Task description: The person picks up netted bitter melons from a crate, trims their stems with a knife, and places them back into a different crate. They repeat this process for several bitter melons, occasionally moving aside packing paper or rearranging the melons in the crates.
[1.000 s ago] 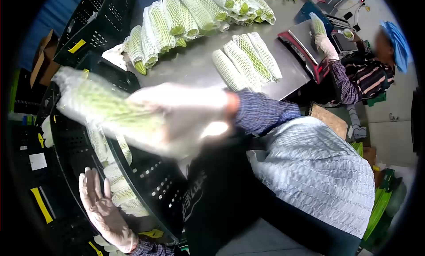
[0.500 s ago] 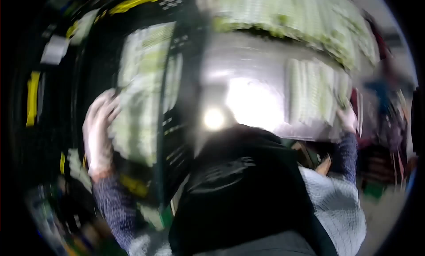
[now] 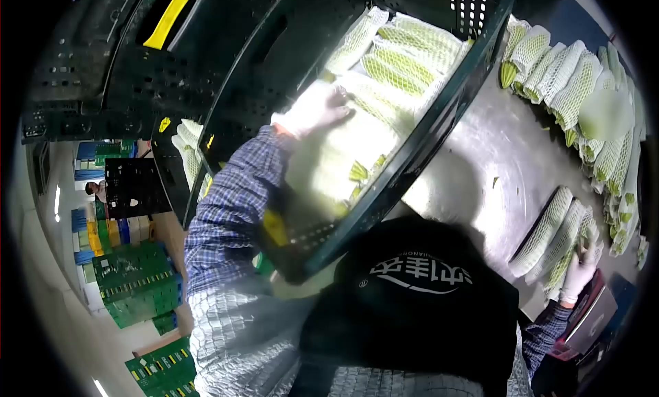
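My left hand (image 3: 317,110), in a whitish glove, lies over long green vegetables in white foam net sleeves (image 3: 405,57) inside a dark green crate (image 3: 439,132). Its fingers are stretched out and slightly bent, touching the sleeves. At the far right, my right hand (image 3: 580,272), also gloved, has its fingers round the outermost vegetable of a small group of sleeved vegetables (image 3: 549,239) on the metal table (image 3: 484,180). Part of that grip is hidden. Bare green tips show at some sleeve ends.
A long row of sleeved vegetables (image 3: 573,77) lies along the table's far side. Dark crates (image 3: 75,74) stand behind the open crate at left. Green crates (image 3: 137,280) are stacked on the floor, and a distant person (image 3: 96,189) is behind. A black cap brim (image 3: 419,280) blocks the lower middle.
The view has swung and sharpened, so the crate now appears tilted and farther right. My left hand has moved from the crate's left side onto the sleeved vegetables; my right stays at the table group.
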The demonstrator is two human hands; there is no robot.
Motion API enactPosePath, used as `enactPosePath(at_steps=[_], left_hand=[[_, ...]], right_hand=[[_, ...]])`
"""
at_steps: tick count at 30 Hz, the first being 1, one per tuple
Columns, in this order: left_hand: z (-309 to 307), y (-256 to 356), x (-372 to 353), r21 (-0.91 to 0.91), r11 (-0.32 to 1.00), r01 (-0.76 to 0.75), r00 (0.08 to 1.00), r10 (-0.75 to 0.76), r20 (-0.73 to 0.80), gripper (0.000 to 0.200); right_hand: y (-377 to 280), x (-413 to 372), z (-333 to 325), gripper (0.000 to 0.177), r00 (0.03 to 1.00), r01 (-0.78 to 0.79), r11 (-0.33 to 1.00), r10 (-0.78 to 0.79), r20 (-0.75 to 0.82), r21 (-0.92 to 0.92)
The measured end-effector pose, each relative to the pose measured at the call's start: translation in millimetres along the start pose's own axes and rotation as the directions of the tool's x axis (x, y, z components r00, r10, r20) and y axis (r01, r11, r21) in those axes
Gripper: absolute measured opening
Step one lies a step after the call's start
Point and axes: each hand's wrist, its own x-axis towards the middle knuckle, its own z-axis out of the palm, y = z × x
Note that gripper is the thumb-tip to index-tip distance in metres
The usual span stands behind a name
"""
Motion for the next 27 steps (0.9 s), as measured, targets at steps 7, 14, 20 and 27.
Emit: enactPosePath(at_steps=[7, 14, 20, 27], left_hand=[[10, -22, 93, 0.235, 0.951, 0.200, 0.935, -0.114, -0.335, 0.064], [28, -75, 174, 0.493, 0.733, 0.469, 0.854, -0.234, -0.465, 0.035], [29, -86, 200, 0.583, 0.620, 0.526, 0.841, -0.275, -0.466, 0.047], [13, -42, 189, 0.399, 0.693, 0.601, 0.795, -0.463, -0.393, 0.066]], right_hand=[[-92, 1, 77, 0.037, 0.978, 0.087, 0.996, -0.080, 0.192, -0.031], [-115, 15, 95, 0.030, 0.973, 0.110, 0.993, -0.097, 0.212, -0.048], [-125, 33, 117, 0.035, 0.960, 0.101, 0.994, -0.090, 0.266, -0.027], [-129, 24, 120, 0.029, 0.953, 0.162, 0.986, -0.148, 0.265, -0.030]])
